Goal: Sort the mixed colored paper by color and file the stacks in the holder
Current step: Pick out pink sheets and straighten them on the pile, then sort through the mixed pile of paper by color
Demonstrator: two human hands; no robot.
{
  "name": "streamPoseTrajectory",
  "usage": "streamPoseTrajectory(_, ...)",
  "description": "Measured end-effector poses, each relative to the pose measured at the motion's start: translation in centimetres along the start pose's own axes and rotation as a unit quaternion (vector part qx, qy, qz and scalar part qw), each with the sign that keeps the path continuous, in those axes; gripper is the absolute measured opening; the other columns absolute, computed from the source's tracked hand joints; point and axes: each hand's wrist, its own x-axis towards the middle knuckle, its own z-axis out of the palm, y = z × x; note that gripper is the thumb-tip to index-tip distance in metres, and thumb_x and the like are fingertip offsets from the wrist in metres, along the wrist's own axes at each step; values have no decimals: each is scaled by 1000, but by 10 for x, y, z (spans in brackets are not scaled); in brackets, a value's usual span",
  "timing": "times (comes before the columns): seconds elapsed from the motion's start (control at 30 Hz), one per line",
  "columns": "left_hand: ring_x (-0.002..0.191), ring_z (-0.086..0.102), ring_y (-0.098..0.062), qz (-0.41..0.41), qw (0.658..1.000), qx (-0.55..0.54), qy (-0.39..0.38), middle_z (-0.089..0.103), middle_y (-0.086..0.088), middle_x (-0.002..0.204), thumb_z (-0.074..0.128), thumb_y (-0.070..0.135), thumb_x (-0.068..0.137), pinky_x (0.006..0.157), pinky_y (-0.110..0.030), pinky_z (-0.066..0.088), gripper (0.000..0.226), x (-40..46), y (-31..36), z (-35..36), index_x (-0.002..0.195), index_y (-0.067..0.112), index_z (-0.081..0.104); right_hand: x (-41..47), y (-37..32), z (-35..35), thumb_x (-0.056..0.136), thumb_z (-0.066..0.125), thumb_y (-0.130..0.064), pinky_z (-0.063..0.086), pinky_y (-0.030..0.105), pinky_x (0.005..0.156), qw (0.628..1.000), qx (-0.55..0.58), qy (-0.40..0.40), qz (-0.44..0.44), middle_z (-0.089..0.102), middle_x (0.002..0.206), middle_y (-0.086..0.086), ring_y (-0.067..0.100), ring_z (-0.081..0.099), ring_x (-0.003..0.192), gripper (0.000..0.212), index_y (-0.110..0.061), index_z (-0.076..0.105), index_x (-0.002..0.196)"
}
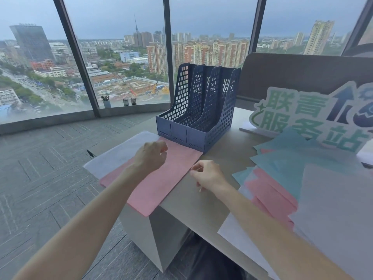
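Observation:
A pink paper stack point(167, 178) lies on the desk corner in front of the blue three-slot file holder point(198, 118), partly over a white sheet point(119, 154). My left hand point(151, 155) hovers over the far part of the pink stack with its fingers curled and nothing visible in them. My right hand point(205, 174) is at the stack's right edge, its thumb and fingertips pinching that edge. The mixed pile point(282, 170) of teal, pink and white sheets is spread on the desk to the right. No paper shows in the holder's slots.
A cut-out sign point(302, 116) with green characters stands behind the mixed pile. A dark partition point(302, 73) rises at the desk's back. The pink stack overhangs the desk's left edge point(141, 201). Beyond the carpeted floor are tall windows.

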Motion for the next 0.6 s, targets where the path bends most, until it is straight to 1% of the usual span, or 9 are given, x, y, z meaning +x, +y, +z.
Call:
streamPoseTrajectory(0.07,97,66,-28,40,999,-21,1,74,-3,101,54,17,88,83,-37,54,23,-3,30,6,103,20,71,-10,8,-25,93,63,-17,58,29,49,999,21,19,14,70,87,2,16,69,62,8,-13,68,98)
streamPoseTrajectory(0.17,88,67,-27,86,995,-45,-6,75,1,93,54,19,86,77,-37,55,18,-11,83,18,93,24,70,-27,27,-69,92,63,-15,50,23,43,996,45,65,28,69,83,2,13,65,58,8,-10,69,96)
streamPoseTrajectory(0.27,80,66,-26,109,991,-65,-42,72,3,87,51,21,84,72,-38,57,16,-19,139,34,89,25,66,-49,56,-117,92,64,-14,50,21,42,990,55,122,45,70,79,2,13,66,57,4,-13,68,92)
streamPoseTrajectory(0.33,79,66,-27,129,987,-70,-71,71,3,86,48,23,83,70,-39,58,17,-25,176,47,88,24,64,-65,79,-148,92,65,-15,52,24,44,983,57,160,65,71,80,1,16,69,62,5,-13,69,95)
streamPoseTrajectory(0.4,83,67,-25,146,980,-84,-106,71,5,88,47,27,84,70,-38,58,19,-32,214,61,89,27,66,-82,104,-178,90,66,-19,59,33,60,977,16,199,82,73,83,3,23,72,75,11,-12,72,96)
streamPoseTrajectory(0.43,85,67,-24,153,975,-92,-128,71,7,89,49,28,86,72,-37,58,19,-37,233,68,91,29,67,-91,117,-193,90,65,-22,59,35,71,972,-35,215,91,74,88,5,26,71,84,14,-12,72,97)
streamPoseTrajectory(0.5,91,67,-23,179,966,-89,-166,71,6,96,53,30,90,80,-36,57,15,-46,267,83,94,31,68,-114,142,-222,93,61,-30,52,36,83,953,-157,230,121,69,106,11,32,64,101,24,-11,69,106)
streamPoseTrajectory(0.57,103,65,-24,210,958,-66,-185,70,2,108,54,37,93,86,-36,54,19,-54,297,98,104,28,67,-139,166,-247,97,54,-42,48,40,93,924,-261,206,188,56,126,16,36,57,115,42,-11,60,124)
streamPoseTrajectory(0.6,109,62,-25,221,955,-47,-194,68,0,115,53,42,94,88,-34,51,26,-58,311,105,111,27,64,-151,175,-257,98,49,-49,45,47,101,906,-299,181,239,50,135,18,38,52,122,51,-12,54,133)
